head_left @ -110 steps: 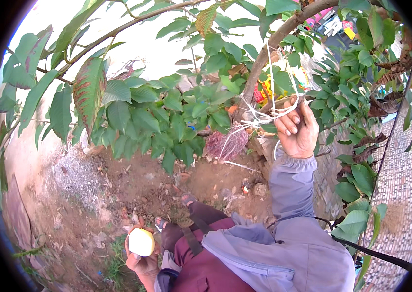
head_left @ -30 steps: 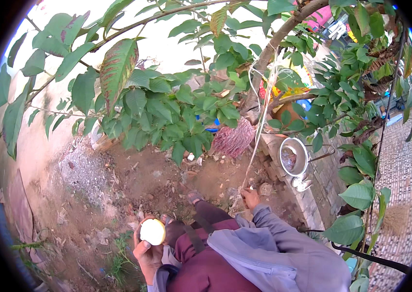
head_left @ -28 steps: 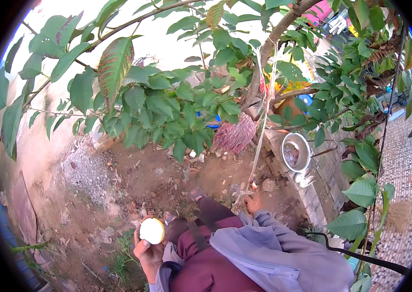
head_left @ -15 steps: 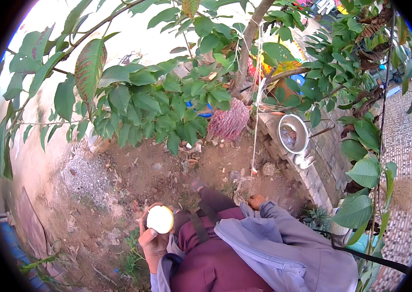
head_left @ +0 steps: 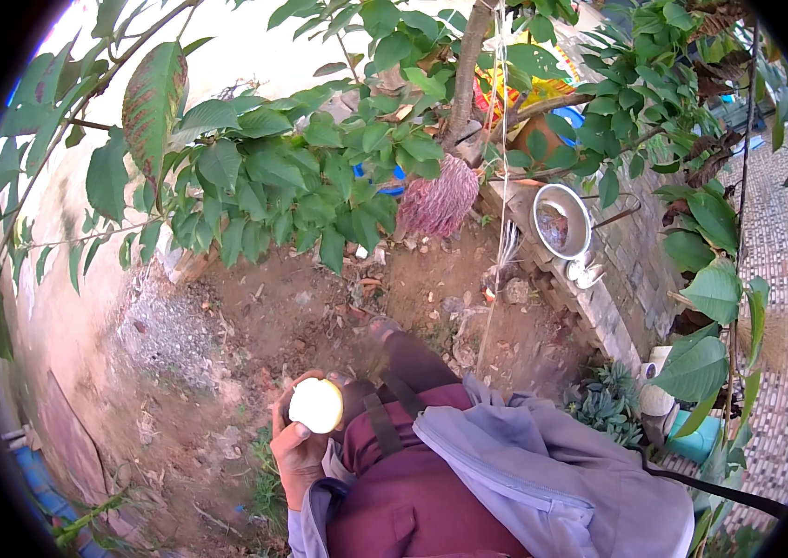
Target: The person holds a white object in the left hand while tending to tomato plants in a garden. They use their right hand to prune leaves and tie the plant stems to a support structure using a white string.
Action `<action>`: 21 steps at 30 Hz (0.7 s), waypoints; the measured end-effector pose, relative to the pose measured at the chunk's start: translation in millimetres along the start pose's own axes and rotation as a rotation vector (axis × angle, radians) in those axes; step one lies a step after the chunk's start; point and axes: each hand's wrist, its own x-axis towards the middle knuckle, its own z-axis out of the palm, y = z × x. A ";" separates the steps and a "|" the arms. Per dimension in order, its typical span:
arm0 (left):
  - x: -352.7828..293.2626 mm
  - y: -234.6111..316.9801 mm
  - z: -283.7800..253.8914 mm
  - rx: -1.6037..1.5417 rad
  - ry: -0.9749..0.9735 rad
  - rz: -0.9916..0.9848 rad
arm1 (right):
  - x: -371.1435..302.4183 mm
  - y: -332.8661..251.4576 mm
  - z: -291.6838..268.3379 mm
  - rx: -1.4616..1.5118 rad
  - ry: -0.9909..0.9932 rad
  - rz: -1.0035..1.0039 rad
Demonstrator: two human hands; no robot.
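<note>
My left hand [head_left: 298,456] is wrapped round a round, pale thing [head_left: 316,405] with a bright white face and a yellowish edge, perhaps a cut fruit; the glare hides its detail. It is held over the bare soil [head_left: 310,312], just left of the dark red clothing [head_left: 413,465] on my front. No part of my right hand shows; the grey sleeve [head_left: 543,437] of that arm lies bent across my right side.
Leafy branches [head_left: 264,167] hang in front, with a reddish, bristly bundle [head_left: 439,197] by the trunk. A metal pot [head_left: 561,221] stands on the brick edging [head_left: 603,325]. White strings [head_left: 496,270] dangle nearby. A teal container [head_left: 694,435] sits at the right, beside the tiled paving [head_left: 785,307].
My right hand, seen before at the sleeve's end, has gone out of sight. The left hand keeps its hold on the round thing, slightly higher and further right. The view has shifted a little.
</note>
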 end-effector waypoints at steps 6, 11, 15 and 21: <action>11.1 -8.7 -11.5 0.091 -0.159 -0.235 | -14.2 -16.0 33.6 0.070 0.029 -0.005; 16.4 -17.5 -20.2 0.115 -0.269 -0.362 | -38.9 -23.5 58.9 0.119 0.047 0.019; 19.4 -19.6 -25.3 0.157 -0.368 -0.440 | -61.5 -32.5 86.3 0.161 0.049 0.046; 10.2 -19.4 -31.0 0.187 -0.419 -0.495 | -93.4 -33.4 120.8 0.163 0.034 0.054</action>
